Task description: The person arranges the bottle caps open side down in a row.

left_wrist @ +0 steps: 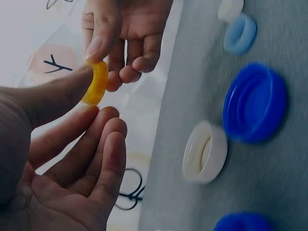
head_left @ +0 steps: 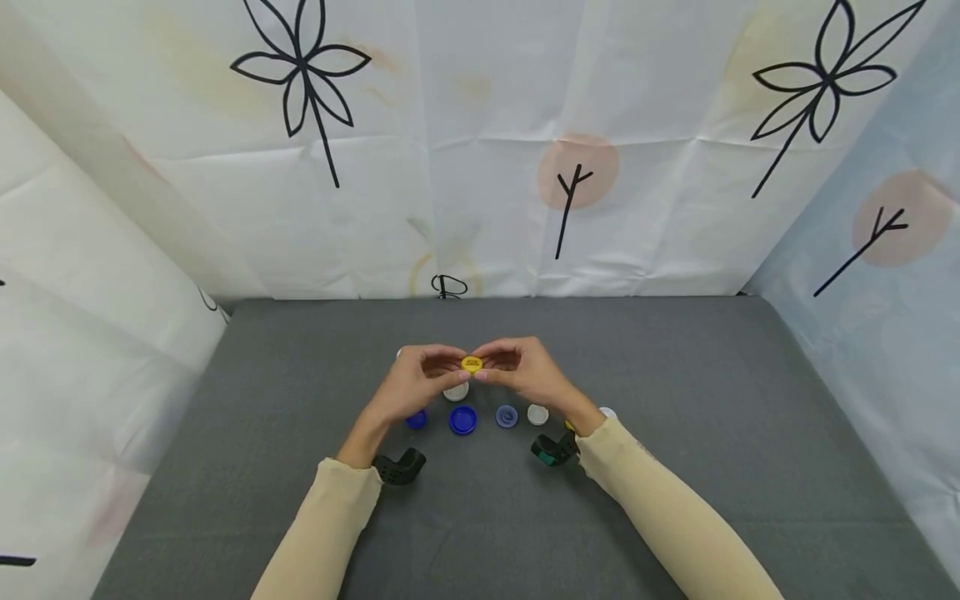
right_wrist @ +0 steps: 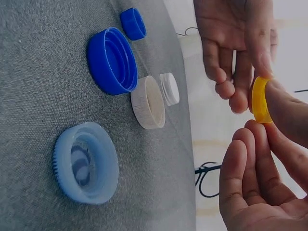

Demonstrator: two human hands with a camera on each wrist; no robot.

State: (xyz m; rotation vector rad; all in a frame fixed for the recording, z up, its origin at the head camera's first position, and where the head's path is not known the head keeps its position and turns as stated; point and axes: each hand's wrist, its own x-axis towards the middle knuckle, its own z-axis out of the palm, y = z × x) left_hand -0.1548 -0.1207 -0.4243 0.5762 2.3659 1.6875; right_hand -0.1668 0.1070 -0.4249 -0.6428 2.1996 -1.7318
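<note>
Above the table, my left hand [head_left: 405,385] and right hand [head_left: 531,372] meet at a small yellow bottle cap [head_left: 472,364]. Each hand pinches one side of it with thumb and fingertips, and the printed top faces up in the head view. In the left wrist view the cap's yellow edge [left_wrist: 99,84] shows between the thumbs and fingers. Below the hands lie a white cap [head_left: 456,392], a large blue cap [head_left: 462,420] and a light blue cap [head_left: 507,416]. The left forearm partly covers a smaller blue cap [head_left: 416,419].
A white cap [head_left: 537,414] lies right of the light blue one. Near the right wrist, a yellow cap [head_left: 569,426] and another white cap [head_left: 607,412] are partly hidden. Grey cloth covers the table [head_left: 675,358]; patterned white curtains [head_left: 480,208] stand behind and at the sides.
</note>
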